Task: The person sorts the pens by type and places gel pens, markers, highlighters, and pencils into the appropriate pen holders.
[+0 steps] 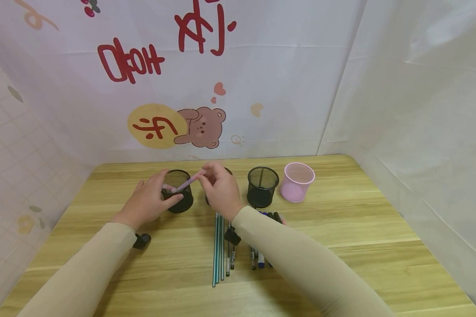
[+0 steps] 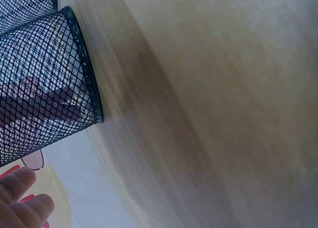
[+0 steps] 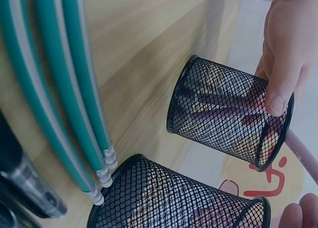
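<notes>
At the far left of the row, the left hand holds a black mesh pen cup by its rim, with its thumb lying on the outside of the mesh. The right hand pinches a pink-purple pen between thumb and fingers. This pen slants down to the left, its lower end at the cup's mouth. Through the mesh, in the right wrist view, pinkish pens show inside that cup. A second black mesh cup stands beside it, mostly hidden behind the right hand in the head view.
Farther right stand another black mesh cup and a pink mesh cup. Several green pencils lie on the wooden table, next to pens and markers partly under the right forearm. A white printed cloth hangs behind.
</notes>
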{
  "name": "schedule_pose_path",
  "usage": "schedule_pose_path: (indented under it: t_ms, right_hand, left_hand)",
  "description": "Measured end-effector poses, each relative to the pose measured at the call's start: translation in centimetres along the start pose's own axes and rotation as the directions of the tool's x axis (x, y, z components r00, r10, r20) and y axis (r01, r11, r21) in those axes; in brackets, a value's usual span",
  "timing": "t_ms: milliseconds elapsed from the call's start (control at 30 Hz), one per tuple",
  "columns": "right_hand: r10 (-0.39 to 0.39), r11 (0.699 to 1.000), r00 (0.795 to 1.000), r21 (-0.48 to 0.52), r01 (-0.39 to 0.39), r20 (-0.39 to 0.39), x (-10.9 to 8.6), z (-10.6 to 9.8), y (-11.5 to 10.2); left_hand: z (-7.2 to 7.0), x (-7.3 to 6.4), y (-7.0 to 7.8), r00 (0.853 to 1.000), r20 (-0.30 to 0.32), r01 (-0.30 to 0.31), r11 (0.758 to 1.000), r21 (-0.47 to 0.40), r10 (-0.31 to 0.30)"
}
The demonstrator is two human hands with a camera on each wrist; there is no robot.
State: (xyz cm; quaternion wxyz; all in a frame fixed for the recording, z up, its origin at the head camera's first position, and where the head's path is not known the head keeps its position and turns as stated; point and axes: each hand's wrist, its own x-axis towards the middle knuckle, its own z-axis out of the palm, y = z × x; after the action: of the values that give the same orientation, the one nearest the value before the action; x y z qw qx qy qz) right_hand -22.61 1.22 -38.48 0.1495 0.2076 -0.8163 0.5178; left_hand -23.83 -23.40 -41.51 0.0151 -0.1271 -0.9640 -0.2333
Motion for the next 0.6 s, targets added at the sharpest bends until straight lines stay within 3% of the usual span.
schedule_pose_path:
  t_ms: [367,600]
  right_hand:
    - [0.038,0.999,0.995,-0.023,-0.036,0.087,-0.36,0.28,0.11]
    - [0.045,0.999,0.993,-0.021,-0.043,0.106,-0.57,0.16,0.03]
  left_hand:
    - [-0.06,0.01,0.23,1.000,-0.003,0.005,1.000,0.025,-0.005]
    - [0.04,0.00,0.36,1.000,-0.014,-0.016,0.998,-0.054,0.016]
